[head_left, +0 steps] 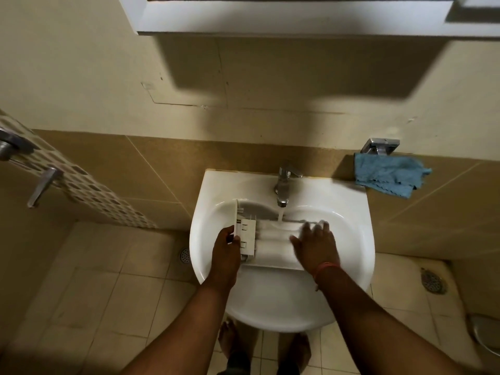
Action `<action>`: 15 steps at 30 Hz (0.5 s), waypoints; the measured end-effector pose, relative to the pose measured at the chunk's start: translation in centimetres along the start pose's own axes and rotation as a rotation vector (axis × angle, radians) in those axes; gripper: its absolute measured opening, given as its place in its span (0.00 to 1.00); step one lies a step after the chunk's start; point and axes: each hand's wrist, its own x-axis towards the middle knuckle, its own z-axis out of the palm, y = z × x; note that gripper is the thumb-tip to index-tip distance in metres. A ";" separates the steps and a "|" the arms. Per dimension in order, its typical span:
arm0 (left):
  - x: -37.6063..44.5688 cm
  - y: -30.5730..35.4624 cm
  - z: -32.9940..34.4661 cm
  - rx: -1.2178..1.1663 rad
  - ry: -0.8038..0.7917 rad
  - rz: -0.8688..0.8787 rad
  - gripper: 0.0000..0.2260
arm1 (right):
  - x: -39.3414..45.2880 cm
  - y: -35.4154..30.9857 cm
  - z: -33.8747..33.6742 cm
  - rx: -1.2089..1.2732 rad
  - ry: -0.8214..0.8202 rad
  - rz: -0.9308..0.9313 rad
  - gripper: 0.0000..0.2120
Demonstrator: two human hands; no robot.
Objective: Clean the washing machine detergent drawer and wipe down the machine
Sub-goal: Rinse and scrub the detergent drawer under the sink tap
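White detergent drawer (270,243) lying across the sink (349,212) basin under the running tap (284,185), left hand (226,249) grip curled round its left end, right hand (315,244) grip spread flat on its right part, fingers blurred, blue cloth (389,178) hanging on the wall past the sink's far right corner

I'm looking down into a home bathroom: a white pedestal sink (351,212) with a running chrome tap (284,182), beige wall tiles (135,169), a tiled floor with a drain (433,280), and a blue cloth (387,177) hanging.
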 end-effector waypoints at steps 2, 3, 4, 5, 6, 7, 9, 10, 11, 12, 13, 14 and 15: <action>0.0 -0.1 0.1 0.012 0.002 0.009 0.13 | -0.4 -3.3 -0.2 0.005 -0.045 -0.046 0.29; -0.1 -0.1 0.1 0.027 0.001 0.018 0.13 | -0.3 -4.8 0.1 0.017 -0.039 -0.176 0.27; -0.1 -0.2 0.1 0.036 0.000 0.026 0.13 | -0.4 -5.9 0.1 0.035 -0.059 -0.325 0.25; -0.1 -0.2 0.1 0.038 -0.002 0.032 0.13 | -0.5 -6.6 0.5 0.059 -0.075 -0.470 0.24; -0.1 -0.3 0.0 0.030 -0.004 0.030 0.14 | -0.5 -6.8 0.4 0.113 -0.106 -0.546 0.23; 0.0 -0.3 0.0 0.021 -0.007 0.024 0.14 | -0.2 -6.6 0.1 0.291 -0.095 -0.486 0.21; 0.0 -0.3 0.0 0.006 -0.003 0.011 0.14 | 0.7 -5.7 -1.5 0.777 -0.043 -0.124 0.14; 0.0 -0.4 -0.1 -0.003 -0.001 0.007 0.14 | 1.0 -5.6 -2.6 1.076 -0.086 0.069 0.10; 0.0 -0.4 -0.1 -0.012 0.000 0.007 0.14 | 1.4 -5.6 -3.6 1.356 -0.154 0.184 0.08; 0.0 -0.6 -0.1 -0.021 0.000 0.007 0.13 | 1.9 -5.8 -4.0 1.587 -0.229 0.257 0.07; -0.1 -0.6 0.0 -0.031 0.000 0.009 0.13 | 2.2 -6.0 -4.2 1.734 -0.282 0.309 0.07; 0.0 -0.7 0.1 -0.038 0.005 0.011 0.13 | 2.2 -6.4 -4.6 1.697 -0.314 0.301 0.09; -0.1 -0.8 0.1 -0.039 0.011 0.009 0.13 | 2.0 -6.9 -4.8 1.470 -0.281 0.189 0.10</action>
